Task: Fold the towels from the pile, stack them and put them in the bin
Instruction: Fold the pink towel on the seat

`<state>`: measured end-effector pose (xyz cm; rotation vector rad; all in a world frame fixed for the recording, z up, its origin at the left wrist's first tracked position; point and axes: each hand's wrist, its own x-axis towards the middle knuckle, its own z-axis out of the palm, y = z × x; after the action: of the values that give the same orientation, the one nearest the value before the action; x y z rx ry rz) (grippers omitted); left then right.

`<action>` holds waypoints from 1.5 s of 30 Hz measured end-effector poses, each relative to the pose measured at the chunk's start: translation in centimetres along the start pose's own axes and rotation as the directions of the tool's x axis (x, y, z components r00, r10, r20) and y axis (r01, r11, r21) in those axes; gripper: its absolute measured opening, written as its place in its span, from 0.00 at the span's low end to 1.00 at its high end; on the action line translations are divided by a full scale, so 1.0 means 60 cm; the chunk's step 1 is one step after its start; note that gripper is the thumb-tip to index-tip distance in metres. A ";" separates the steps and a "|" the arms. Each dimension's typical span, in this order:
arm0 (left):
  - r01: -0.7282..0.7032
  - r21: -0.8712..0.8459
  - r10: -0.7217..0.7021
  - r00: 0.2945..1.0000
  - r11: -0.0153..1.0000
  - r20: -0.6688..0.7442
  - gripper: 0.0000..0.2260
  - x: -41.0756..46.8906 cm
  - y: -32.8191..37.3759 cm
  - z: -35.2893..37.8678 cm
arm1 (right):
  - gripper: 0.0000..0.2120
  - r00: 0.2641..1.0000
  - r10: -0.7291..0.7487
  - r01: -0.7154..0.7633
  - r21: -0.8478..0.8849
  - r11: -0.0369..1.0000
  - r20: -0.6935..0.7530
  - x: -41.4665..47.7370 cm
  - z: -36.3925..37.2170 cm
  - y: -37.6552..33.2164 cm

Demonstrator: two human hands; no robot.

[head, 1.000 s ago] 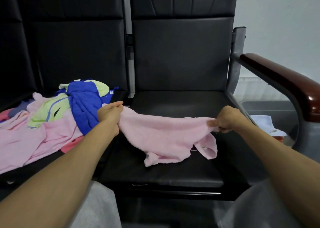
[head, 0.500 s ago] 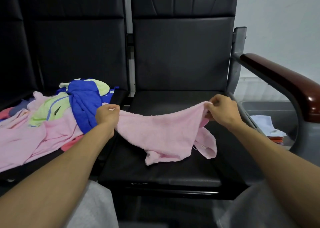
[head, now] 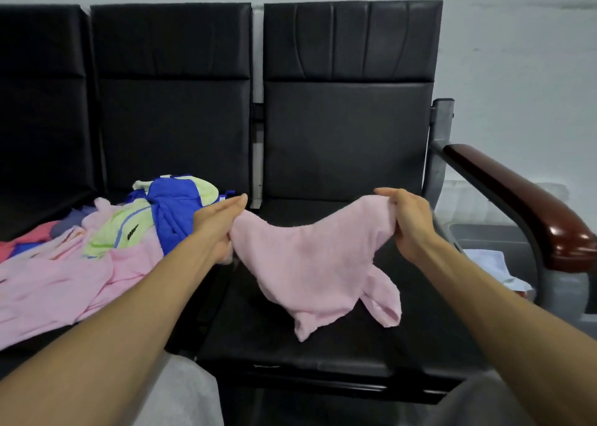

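Gripped pink towel [head: 310,264] at both ends with left hand [head: 216,228] and right hand [head: 408,222], hanging over bench [head: 323,348]. Not folded yet. Many more in pile [head: 97,251] beside. No stack seen. Bin [head: 491,233] off right.

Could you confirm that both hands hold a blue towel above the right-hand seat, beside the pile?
Not quite: the head view shows the towel held by the left hand and right hand is pink, not blue. It is above the right-hand seat, beside the pile.
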<state>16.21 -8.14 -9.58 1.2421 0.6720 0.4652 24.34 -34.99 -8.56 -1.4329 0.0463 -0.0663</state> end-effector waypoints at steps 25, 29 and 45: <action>-0.405 0.073 0.406 0.914 0.912 -0.004 0.08 -0.189 0.371 -0.027 | 0.06 0.855 -0.515 0.465 -0.349 0.814 -0.061 -0.102 -0.051 -0.391; -0.357 0.180 0.354 0.934 0.917 0.046 0.08 -0.191 0.355 -0.037 | 0.02 0.854 -0.519 0.475 -0.387 0.790 -0.012 -0.110 -0.056 -0.389; -0.422 0.133 0.412 0.906 0.897 0.098 0.11 -0.192 0.346 -0.039 | 0.05 0.875 -0.484 0.452 -0.349 0.821 -0.005 -0.111 -0.088 -0.376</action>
<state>6.99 -8.45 12.40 1.5488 0.3824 0.7340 16.90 -42.78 13.02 -1.7600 -0.2328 -0.5592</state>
